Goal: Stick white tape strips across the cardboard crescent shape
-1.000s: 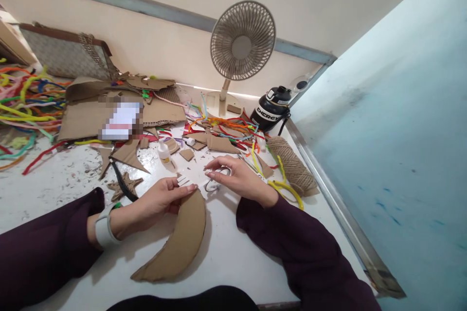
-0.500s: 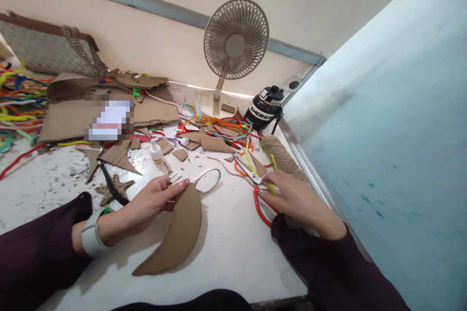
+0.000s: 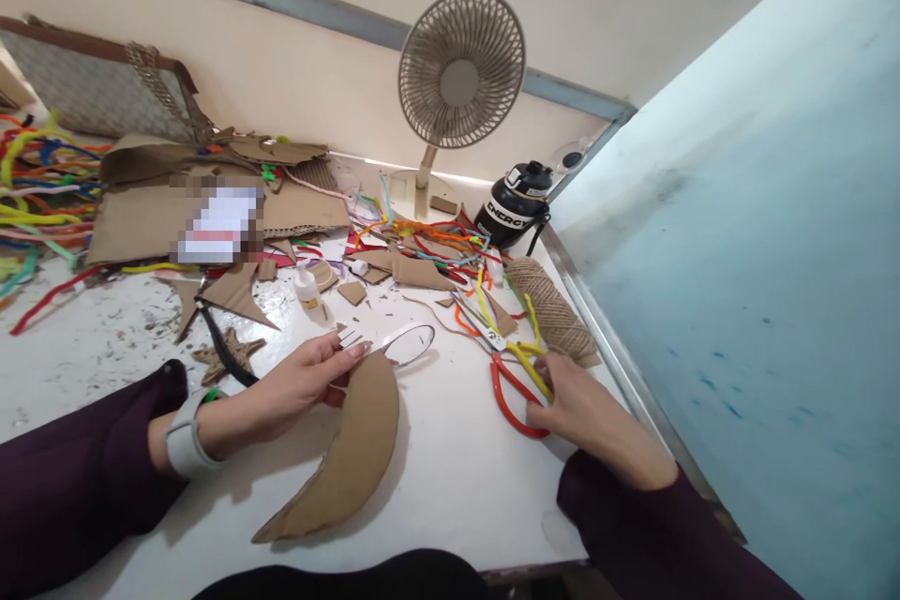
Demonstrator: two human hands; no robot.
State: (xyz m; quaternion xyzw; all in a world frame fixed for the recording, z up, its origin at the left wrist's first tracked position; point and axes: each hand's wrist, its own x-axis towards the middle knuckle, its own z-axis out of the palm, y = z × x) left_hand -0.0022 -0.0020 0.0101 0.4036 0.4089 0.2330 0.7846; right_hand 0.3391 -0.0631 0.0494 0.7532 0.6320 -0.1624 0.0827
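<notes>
Showing smooth, flat brown cardboard, rough along the inner edge and cleanly rounded outside: a cardboard crescent (image 3: pixel 369 441), placed at seven o'clock over the glossy white bench (image 3: pixel 464 506). Slanting along a long axis from one o'clock down to seven, with the narrow lower tip aimed near seven and the outer curve bulging toward four. Pinching the crescent's upper end between thumb and nearly closed fingers of the left hand (image 3: pixel 309 380), with a pale smartwatch (image 3: pixel 189 436) strapped at the wrist. Meeting those fingertips or just beside them, a thin white piece (image 3: pixel 391 337), pronged toward nine o'clock and oval toward three; cannot tell whether gripped too. Closing right-hand (image 3: pixel 577 403) fingers and thumb on the handles of scissors (image 3: pixel 496 339) at five o'clock: thumb at the slick red loop, fingers curled by the yellow handle, steel blades aimed between ten and eleven. Lying near the scissors, at four o'clock, coarse jute twine (image 3: pixel 548 305) in a wound roll. Scattered farther out: a ribbed brown star (image 3: pixel 234 352) at eight, a small white bottle (image 3: pixel 307 286) and fuzzy pipe cleaners (image 3: pixel 49 211) toward nine.
</notes>
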